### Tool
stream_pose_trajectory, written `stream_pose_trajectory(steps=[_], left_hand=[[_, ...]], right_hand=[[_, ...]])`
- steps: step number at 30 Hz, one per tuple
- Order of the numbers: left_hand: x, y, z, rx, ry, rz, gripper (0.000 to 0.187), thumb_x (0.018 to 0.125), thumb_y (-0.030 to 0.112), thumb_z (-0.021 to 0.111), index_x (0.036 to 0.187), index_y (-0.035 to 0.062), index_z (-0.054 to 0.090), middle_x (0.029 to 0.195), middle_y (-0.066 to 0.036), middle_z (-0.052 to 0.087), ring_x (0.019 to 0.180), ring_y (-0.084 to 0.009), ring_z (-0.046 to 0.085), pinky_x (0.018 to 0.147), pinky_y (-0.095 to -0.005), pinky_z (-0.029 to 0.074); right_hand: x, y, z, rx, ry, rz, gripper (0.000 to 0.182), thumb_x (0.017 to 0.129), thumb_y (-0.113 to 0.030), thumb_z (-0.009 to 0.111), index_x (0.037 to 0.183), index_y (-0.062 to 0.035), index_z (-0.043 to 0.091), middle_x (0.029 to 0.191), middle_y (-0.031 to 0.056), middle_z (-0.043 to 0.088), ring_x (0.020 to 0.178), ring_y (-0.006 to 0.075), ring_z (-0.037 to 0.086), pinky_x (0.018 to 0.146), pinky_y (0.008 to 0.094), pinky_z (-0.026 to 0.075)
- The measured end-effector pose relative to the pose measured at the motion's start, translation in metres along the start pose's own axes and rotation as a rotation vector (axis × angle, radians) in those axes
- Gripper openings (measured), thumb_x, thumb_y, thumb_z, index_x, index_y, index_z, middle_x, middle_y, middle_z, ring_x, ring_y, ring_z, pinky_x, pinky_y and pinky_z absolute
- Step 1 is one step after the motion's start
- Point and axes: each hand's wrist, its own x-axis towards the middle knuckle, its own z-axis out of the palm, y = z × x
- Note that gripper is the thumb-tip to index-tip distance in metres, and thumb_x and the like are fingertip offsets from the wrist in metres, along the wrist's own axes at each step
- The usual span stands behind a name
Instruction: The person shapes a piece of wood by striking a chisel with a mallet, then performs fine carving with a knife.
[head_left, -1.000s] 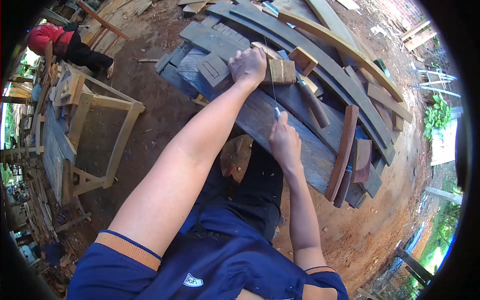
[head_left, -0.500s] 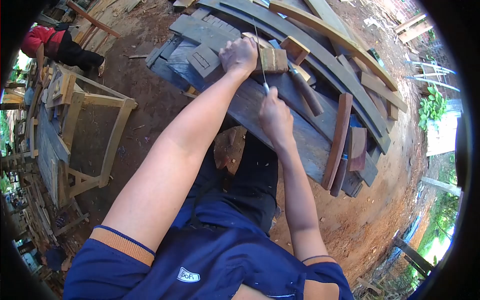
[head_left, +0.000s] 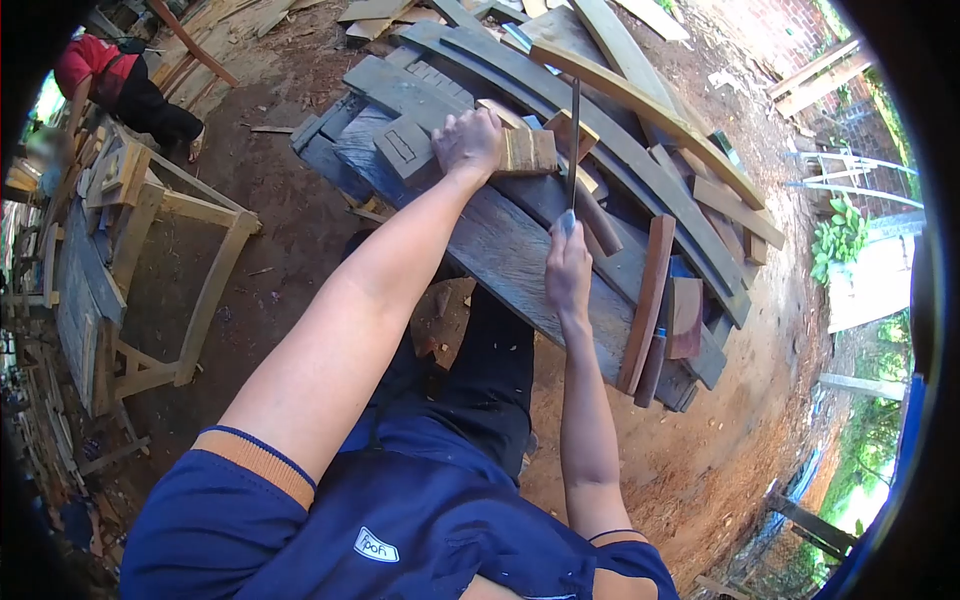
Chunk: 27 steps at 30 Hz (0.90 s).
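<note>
My left hand (head_left: 468, 145) is closed over one end of a short wooden block (head_left: 528, 152) and holds it on the dark workbench (head_left: 500, 235). In my right hand (head_left: 569, 272) is a file (head_left: 574, 140) with a long, narrow dark blade, gripped by its handle and pointing away from me. The blade is to the right of the block's free end. It overlaps a small box-like wooden piece (head_left: 572, 133) in this view. A wooden tool handle (head_left: 600, 228) lies just right of the blade. Left of my left hand sits a block with a rectangle marked on it (head_left: 404, 147).
Long curved boards (head_left: 660, 130) are stacked along the bench's far side. A reddish curved piece (head_left: 647, 305) and a blue-ringed tool (head_left: 651, 368) lie at the right end. Another wooden frame bench (head_left: 215, 295) stands left, with a person in red (head_left: 120, 85) beyond it.
The file has moved from beside my left hand at the block to the right of the block. My right hand has shifted right and nearer to me; the left still holds the block.
</note>
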Motion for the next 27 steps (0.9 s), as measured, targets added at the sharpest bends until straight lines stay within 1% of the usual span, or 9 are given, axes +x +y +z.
stream_pose_trajectory(steps=[10,14,16,18,20,21,24,25,27], left_hand=[[0.0,-0.011,0.008,-0.068,0.025,0.062,0.047,0.099,0.045,0.031,0.109,0.013,0.063,0.111,-0.011,0.064,0.106,-0.0317,0.059,0.091,-0.0497,0.041],[-0.004,-0.022,-0.004,-0.049,-0.014,0.242,0.055,0.095,0.058,0.033,0.119,0.0151,0.057,0.116,-0.012,0.056,0.11,-0.032,0.053,0.093,-0.0485,0.037],[-0.007,-0.032,-0.004,-0.089,0.099,0.536,0.06,0.093,0.063,0.035,0.128,0.0171,0.05,0.119,-0.01,0.052,0.111,-0.0313,0.05,0.095,-0.0469,0.036],[-0.009,-0.042,-0.008,0.06,0.112,0.657,0.066,0.087,0.064,0.05,0.134,0.0175,0.046,0.12,-0.01,0.051,0.113,-0.0305,0.05,0.094,-0.0455,0.036],[-0.014,-0.045,-0.017,0.107,-0.111,0.738,0.079,0.077,0.065,0.063,0.135,0.0166,0.044,0.123,-0.011,0.051,0.114,-0.0299,0.049,0.095,-0.0462,0.037],[-0.017,-0.039,-0.027,0.073,-0.178,0.66,0.08,0.071,0.056,0.074,0.132,0.0108,0.048,0.123,-0.014,0.054,0.113,-0.0314,0.051,0.092,-0.0448,0.04],[-0.002,-0.049,-0.011,-0.299,-0.224,0.612,0.071,0.074,0.052,0.074,0.124,0.0057,0.054,0.115,-0.013,0.061,0.105,-0.028,0.059,0.086,-0.0386,0.047],[-0.01,-0.035,-0.038,-0.727,-0.628,0.318,0.064,0.078,0.051,0.072,0.118,0.0033,0.059,0.103,-0.009,0.066,0.09,-0.0194,0.064,0.078,-0.0297,0.05],[-0.013,-0.033,-0.054,-1.079,-0.949,-0.069,0.06,0.083,0.05,0.068,0.121,0.0049,0.058,0.101,-0.005,0.064,0.089,-0.012,0.061,0.076,-0.0276,0.049]], right_hand=[[-0.021,0.018,0.021,-0.141,0.325,-0.21,0.013,0.1,-0.019,0.044,0.097,-0.0065,0.046,0.064,0.0229,0.059,0.062,0.0414,0.062,0.05,0.0505,0.044],[-0.019,0.02,0.022,-0.125,0.36,-0.178,0.014,0.101,-0.02,0.043,0.098,-0.0067,0.046,0.063,0.0223,0.058,0.061,0.0417,0.061,0.049,0.0499,0.043],[-0.019,0.021,0.023,-0.122,0.355,-0.152,0.015,0.101,-0.021,0.043,0.099,-0.0069,0.046,0.063,0.022,0.058,0.06,0.0417,0.061,0.049,0.0499,0.044],[-0.02,0.022,0.023,-0.168,0.357,-0.159,0.015,0.101,-0.022,0.043,0.1,-0.0072,0.046,0.062,0.021,0.059,0.058,0.0411,0.061,0.049,0.0502,0.045],[-0.021,0.023,0.024,-0.199,0.312,-0.181,0.015,0.1,-0.022,0.043,0.1,-0.0077,0.046,0.061,0.0198,0.06,0.057,0.0401,0.062,0.048,0.0501,0.045],[-0.021,0.024,0.025,-0.192,0.323,-0.18,0.015,0.1,-0.022,0.043,0.1,-0.0077,0.046,0.061,0.0198,0.06,0.057,0.0401,0.062,0.048,0.0501,0.045],[-0.018,0.027,0.025,-0.155,0.355,-0.174,0.015,0.1,-0.023,0.043,0.101,-0.0079,0.046,0.061,0.0193,0.06,0.057,0.0391,0.062,0.047,0.0493,0.045],[-0.018,0.027,0.025,-0.175,0.347,-0.169,0.015,0.1,-0.023,0.044,0.101,-0.008,0.046,0.061,0.0194,0.06,0.057,0.0392,0.062,0.047,0.0491,0.046],[-0.02,0.025,0.025,-0.184,0.345,-0.147,0.015,0.1,-0.022,0.044,0.101,-0.0081,0.046,0.061,0.0195,0.061,0.057,0.0393,0.062,0.047,0.049,0.046]])
